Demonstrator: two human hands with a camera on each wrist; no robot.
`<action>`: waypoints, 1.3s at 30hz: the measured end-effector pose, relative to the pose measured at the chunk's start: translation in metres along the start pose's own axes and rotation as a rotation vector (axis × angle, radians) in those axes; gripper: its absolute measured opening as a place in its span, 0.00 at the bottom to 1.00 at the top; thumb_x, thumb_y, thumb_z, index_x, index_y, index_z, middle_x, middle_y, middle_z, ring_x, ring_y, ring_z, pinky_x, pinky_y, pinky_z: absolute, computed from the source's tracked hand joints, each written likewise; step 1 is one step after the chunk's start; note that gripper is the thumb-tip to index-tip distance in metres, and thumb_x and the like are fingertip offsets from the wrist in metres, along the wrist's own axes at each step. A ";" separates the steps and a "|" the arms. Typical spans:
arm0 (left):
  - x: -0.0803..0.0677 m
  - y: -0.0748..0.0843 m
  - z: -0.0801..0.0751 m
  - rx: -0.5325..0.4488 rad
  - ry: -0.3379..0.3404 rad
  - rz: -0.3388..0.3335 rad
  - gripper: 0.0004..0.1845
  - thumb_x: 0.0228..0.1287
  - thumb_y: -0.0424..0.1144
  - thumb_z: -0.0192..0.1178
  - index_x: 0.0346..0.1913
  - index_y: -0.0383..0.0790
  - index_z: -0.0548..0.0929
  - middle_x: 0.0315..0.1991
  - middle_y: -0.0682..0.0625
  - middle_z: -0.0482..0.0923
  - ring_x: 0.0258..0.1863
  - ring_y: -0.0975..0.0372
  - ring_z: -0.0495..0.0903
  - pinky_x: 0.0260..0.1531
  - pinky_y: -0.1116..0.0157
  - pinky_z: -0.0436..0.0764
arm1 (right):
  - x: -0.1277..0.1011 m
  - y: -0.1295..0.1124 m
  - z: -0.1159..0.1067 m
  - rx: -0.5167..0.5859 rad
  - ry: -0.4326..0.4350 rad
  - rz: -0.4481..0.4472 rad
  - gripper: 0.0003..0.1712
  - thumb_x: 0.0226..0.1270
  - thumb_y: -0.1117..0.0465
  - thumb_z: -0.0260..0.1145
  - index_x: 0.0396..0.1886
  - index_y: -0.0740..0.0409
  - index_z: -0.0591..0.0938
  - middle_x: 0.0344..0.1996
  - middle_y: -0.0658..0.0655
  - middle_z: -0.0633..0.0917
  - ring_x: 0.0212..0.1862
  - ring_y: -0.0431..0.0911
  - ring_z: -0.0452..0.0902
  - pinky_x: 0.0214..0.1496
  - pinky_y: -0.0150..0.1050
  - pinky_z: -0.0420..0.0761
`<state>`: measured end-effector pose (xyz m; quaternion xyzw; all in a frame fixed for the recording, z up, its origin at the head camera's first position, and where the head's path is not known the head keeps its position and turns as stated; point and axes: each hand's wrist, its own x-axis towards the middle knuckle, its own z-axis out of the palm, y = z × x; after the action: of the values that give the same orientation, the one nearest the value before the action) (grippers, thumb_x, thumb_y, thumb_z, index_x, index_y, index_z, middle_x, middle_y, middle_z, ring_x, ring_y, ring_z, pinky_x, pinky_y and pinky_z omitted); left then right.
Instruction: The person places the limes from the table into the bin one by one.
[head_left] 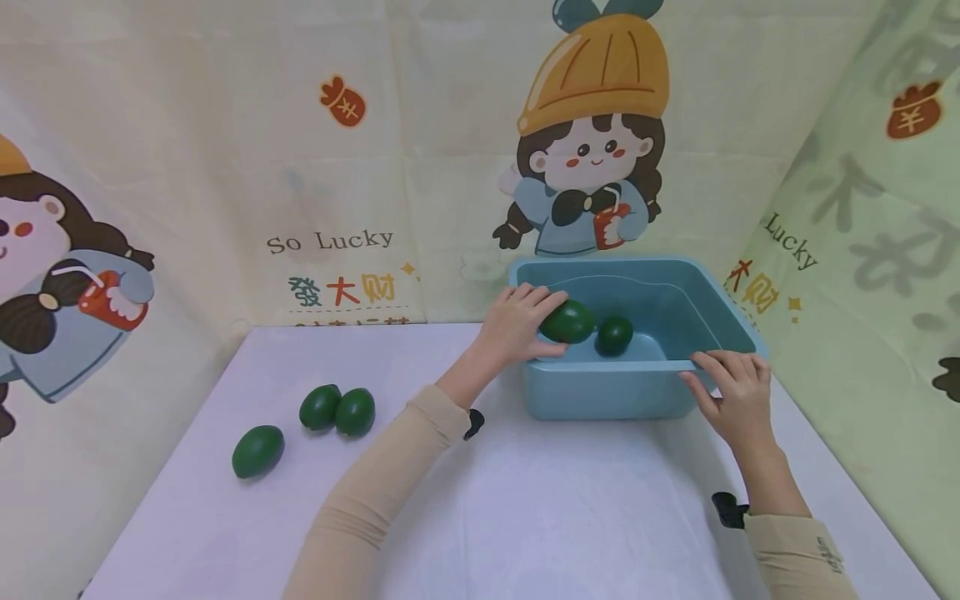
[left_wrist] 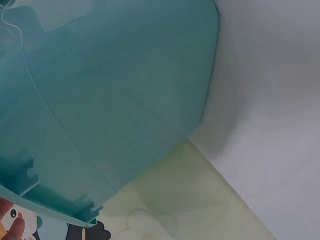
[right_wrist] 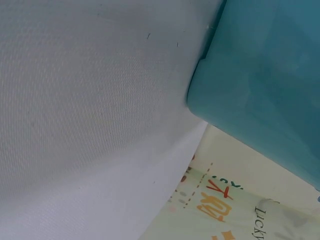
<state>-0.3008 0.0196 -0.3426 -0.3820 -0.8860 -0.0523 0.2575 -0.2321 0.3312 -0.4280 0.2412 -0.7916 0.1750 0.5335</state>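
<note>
My left hand (head_left: 513, 325) reaches over the left end of the blue plastic bin (head_left: 600, 392), gripping a dark green oval fruit (head_left: 570, 322) between fingers above and thumb below. Beside it inside the bin lies a second green fruit (head_left: 614, 336). At the bin's front right corner my right hand (head_left: 738, 392) holds the rim, fingers over the top and thumb on the front. In the left wrist view only fingertips (left_wrist: 15, 227) show near the rim; the held fruit is hidden there. The right wrist view shows the bin's outer wall (right_wrist: 260, 90) but no fingers.
Three more green fruits lie on the white table (head_left: 465, 517) to the left: a touching pair, one of them here (head_left: 355, 412), and a single one (head_left: 258, 452) nearer the front. A printed cloth (head_left: 450, 167) hangs right behind the bin.
</note>
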 end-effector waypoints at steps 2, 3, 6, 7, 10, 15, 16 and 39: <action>0.001 0.000 0.002 0.003 0.001 -0.004 0.36 0.48 0.65 0.59 0.58 0.49 0.72 0.49 0.53 0.76 0.46 0.60 0.71 0.47 0.62 0.71 | 0.000 0.000 0.000 0.000 0.001 -0.002 0.27 0.64 0.43 0.56 0.33 0.66 0.80 0.28 0.66 0.78 0.34 0.61 0.70 0.39 0.58 0.58; 0.002 0.001 0.002 0.004 0.000 -0.006 0.36 0.47 0.65 0.59 0.59 0.49 0.72 0.49 0.53 0.76 0.46 0.60 0.71 0.47 0.62 0.71 | 0.000 0.000 0.000 -0.002 0.002 -0.001 0.27 0.64 0.43 0.56 0.33 0.66 0.80 0.28 0.66 0.78 0.34 0.61 0.70 0.39 0.58 0.58; 0.005 0.002 0.003 0.013 -0.003 -0.006 0.36 0.47 0.65 0.58 0.59 0.50 0.72 0.49 0.54 0.75 0.46 0.60 0.71 0.46 0.63 0.71 | -0.001 0.000 0.000 -0.005 0.004 0.001 0.27 0.63 0.43 0.56 0.33 0.66 0.80 0.28 0.66 0.78 0.34 0.61 0.70 0.39 0.58 0.58; 0.006 0.002 0.004 0.014 -0.006 -0.006 0.36 0.48 0.65 0.58 0.59 0.50 0.72 0.49 0.54 0.75 0.46 0.60 0.71 0.46 0.63 0.71 | -0.001 0.000 0.000 -0.006 0.004 0.002 0.27 0.63 0.43 0.56 0.33 0.66 0.80 0.28 0.66 0.78 0.34 0.61 0.70 0.39 0.58 0.58; 0.010 0.004 0.004 0.021 -0.019 -0.008 0.36 0.48 0.65 0.58 0.59 0.50 0.72 0.49 0.54 0.75 0.46 0.61 0.71 0.46 0.63 0.71 | -0.001 0.000 0.001 -0.008 0.005 0.003 0.28 0.63 0.43 0.56 0.33 0.66 0.80 0.28 0.66 0.78 0.34 0.61 0.70 0.39 0.58 0.58; 0.015 0.007 0.003 0.011 -0.067 -0.024 0.37 0.48 0.65 0.57 0.60 0.50 0.71 0.51 0.54 0.74 0.48 0.61 0.70 0.47 0.63 0.70 | -0.002 0.000 0.002 0.005 0.009 0.004 0.28 0.63 0.42 0.56 0.34 0.66 0.80 0.28 0.66 0.78 0.34 0.61 0.69 0.39 0.58 0.58; 0.016 0.007 0.003 0.011 -0.081 -0.028 0.37 0.49 0.66 0.57 0.61 0.50 0.70 0.51 0.54 0.74 0.48 0.61 0.70 0.47 0.63 0.70 | -0.002 0.000 0.002 0.008 0.011 0.005 0.28 0.63 0.42 0.56 0.33 0.65 0.80 0.28 0.66 0.78 0.34 0.61 0.69 0.39 0.58 0.57; 0.034 0.013 0.012 0.022 -0.233 -0.081 0.40 0.49 0.68 0.55 0.64 0.53 0.66 0.57 0.55 0.71 0.52 0.61 0.67 0.49 0.61 0.68 | -0.003 -0.001 0.003 0.019 0.048 0.003 0.29 0.63 0.41 0.56 0.31 0.66 0.80 0.27 0.66 0.77 0.33 0.61 0.69 0.39 0.58 0.57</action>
<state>-0.3168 0.0542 -0.3377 -0.3468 -0.9251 -0.0081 0.1545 -0.2334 0.3293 -0.4319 0.2408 -0.7774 0.1892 0.5495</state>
